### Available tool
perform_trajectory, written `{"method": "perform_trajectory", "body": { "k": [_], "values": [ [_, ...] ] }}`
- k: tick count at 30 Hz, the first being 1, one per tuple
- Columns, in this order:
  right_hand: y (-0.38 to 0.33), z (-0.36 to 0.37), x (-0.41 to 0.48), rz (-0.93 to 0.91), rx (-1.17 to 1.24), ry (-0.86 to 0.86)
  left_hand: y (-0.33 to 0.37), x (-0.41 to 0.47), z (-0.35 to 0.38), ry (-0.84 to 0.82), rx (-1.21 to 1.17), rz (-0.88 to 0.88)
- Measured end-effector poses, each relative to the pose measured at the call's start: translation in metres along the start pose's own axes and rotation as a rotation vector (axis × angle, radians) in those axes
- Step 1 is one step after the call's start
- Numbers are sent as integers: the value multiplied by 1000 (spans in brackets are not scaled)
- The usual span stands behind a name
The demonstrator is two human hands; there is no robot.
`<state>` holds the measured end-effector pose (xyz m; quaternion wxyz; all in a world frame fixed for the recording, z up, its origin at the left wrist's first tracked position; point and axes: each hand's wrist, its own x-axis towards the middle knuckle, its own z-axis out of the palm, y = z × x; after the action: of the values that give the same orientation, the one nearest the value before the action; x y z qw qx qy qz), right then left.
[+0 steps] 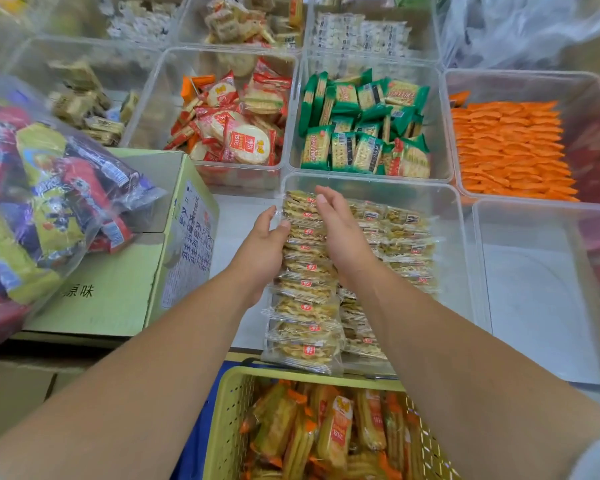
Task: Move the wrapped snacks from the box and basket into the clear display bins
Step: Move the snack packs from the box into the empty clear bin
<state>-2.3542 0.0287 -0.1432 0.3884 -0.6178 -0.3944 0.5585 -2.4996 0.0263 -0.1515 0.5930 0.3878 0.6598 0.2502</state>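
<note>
A pale desk carries everything. At its left edge a big clear bag of mixed wrapped snacks leans on a green cardboard box. Clear display bins fill the middle and right. In the row beyond the hands, 1 bin holds red-wrapped round crackers, the next green-wrapped square crackers, and the right one orange packets. The bins at the far edge are blurred.

The front centre bin already holds a packed row of clear-wrapped crackers along its right part. At the near edge a yellow perforated basket holds orange-wrapped snacks.

A long row of clear-wrapped golden crackers stands on edge over the left part of the front centre bin. Its near end reaches past the bin's near rim, just above the basket; whether it rests on the bin floor cannot be told.

The left grip, a bare hand, holds the row's left side with fingers curled onto the wrappers and the thumb raised. The right grip presses flat on the right side, fingers straight and pointing away from the person. The row is squeezed between the 2.
</note>
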Motion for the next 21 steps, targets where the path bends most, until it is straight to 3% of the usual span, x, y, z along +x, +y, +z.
{"method": "perform_trajectory", "body": {
  "k": [6,12,17,21],
  "values": [
    [-12,-10,-3,-30,-181,-54,9,-13,-1,-27,16,-2],
    [-15,-33,-40,-85,-190,81,3,-55,-12,105,135,85],
    [5,-31,-101,244,-40,89,-23,-108,-16,74,182,58],
    [13,-8,-128,427,85,-87,-32,-117,-11,74,187,-27]
  ]
}}
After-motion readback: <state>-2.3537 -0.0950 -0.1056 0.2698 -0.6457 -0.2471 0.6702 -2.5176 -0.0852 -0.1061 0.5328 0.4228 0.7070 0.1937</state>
